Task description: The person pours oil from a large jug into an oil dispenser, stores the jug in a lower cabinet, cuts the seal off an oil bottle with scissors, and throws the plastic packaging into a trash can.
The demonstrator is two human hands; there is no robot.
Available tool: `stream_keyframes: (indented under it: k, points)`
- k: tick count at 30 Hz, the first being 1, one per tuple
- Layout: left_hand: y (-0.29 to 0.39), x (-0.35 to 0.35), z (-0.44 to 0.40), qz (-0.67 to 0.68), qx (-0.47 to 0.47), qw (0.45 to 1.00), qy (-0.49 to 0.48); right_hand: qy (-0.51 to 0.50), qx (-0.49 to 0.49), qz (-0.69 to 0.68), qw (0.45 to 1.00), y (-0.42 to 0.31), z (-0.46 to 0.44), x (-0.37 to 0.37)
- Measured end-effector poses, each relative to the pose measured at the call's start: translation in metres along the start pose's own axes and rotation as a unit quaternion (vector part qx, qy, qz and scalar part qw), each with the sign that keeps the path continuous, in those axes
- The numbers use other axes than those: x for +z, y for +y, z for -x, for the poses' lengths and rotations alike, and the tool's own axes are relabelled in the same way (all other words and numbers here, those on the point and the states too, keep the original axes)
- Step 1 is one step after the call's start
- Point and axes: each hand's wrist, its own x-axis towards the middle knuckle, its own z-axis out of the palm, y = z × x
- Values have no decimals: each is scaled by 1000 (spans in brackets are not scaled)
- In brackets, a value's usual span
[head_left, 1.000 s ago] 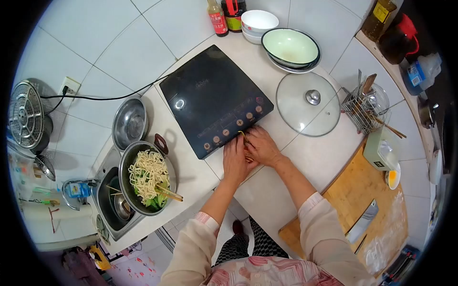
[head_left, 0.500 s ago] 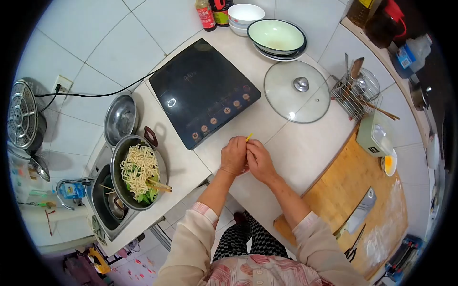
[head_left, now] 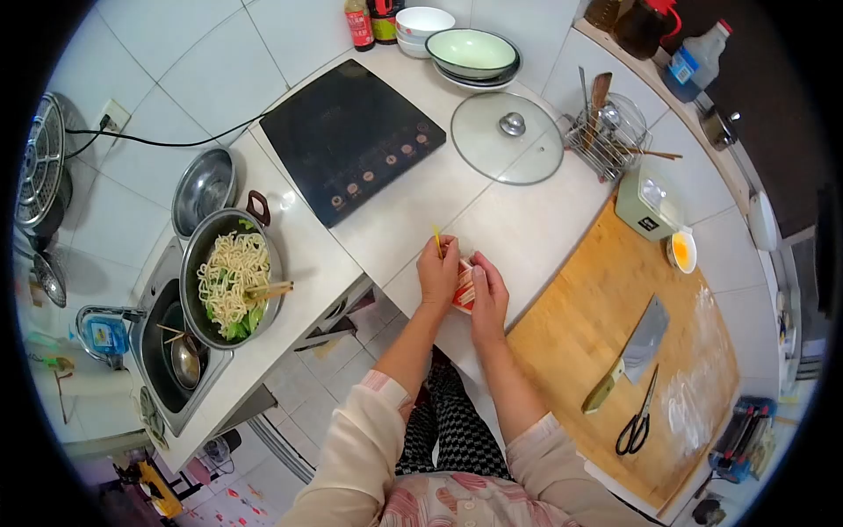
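Note:
Both hands are together over the counter's front edge, around a small red-and-white packet (head_left: 464, 288). My left hand (head_left: 437, 279) is closed, with a thin yellow strip (head_left: 436, 234) sticking up from its fingertips. Curled against the packet's right side is my right hand (head_left: 490, 299). Most of the packet is hidden by the fingers, so its kind cannot be made out. Ahead of the hands lies a black induction cooktop (head_left: 356, 145). To the left, a steel pot (head_left: 277, 263) holds pale noodles (head_left: 233, 272) and green leaves, with chopsticks (head_left: 268, 291) resting in it.
A glass lid (head_left: 483, 145) lies right of the cooktop. On the wooden board (head_left: 562, 325) are a cleaver (head_left: 648, 338) and black-handled scissors (head_left: 637, 430). A bowl with orange-yellow contents (head_left: 681, 251) stands behind. The sink (head_left: 167, 378) and a steel basin (head_left: 204, 193) are left.
The hands have come apart slightly, showing the red-and-white packet between them. More of the yellow strip shows above the left hand. The view has shifted, bringing the board further in.

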Motion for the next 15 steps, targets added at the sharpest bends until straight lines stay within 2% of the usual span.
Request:
stream_keyframes:
  k: [1,2,3,6,9,10,12,14,15]
  points:
    - [0,4,9,0,-2,1000,-3,-2,37,-62,997,-3,3,-1]
    - [6,9,19,66,-37,997,4,-4,72,-126,989,-8,6,-2]
    - [13,12,25,133,-70,989,11,-1,70,-127,989,-13,9,-5]
    - [24,14,42,202,-117,972,-15,-25,74,-150,986,-28,20,-14]
    - [26,18,56,218,-93,971,-29,-37,74,-128,988,-42,32,-25]
    - [27,16,59,218,-90,971,-21,-43,78,-106,990,-46,32,-27]
    - [34,11,64,47,-59,997,-33,-58,83,-87,991,-48,24,-29]
    - [35,9,67,83,-54,995,-10,-87,-12,117,989,-42,14,-28]
    - [33,8,70,120,-52,991,4,-91,-7,116,989,-40,12,-26]
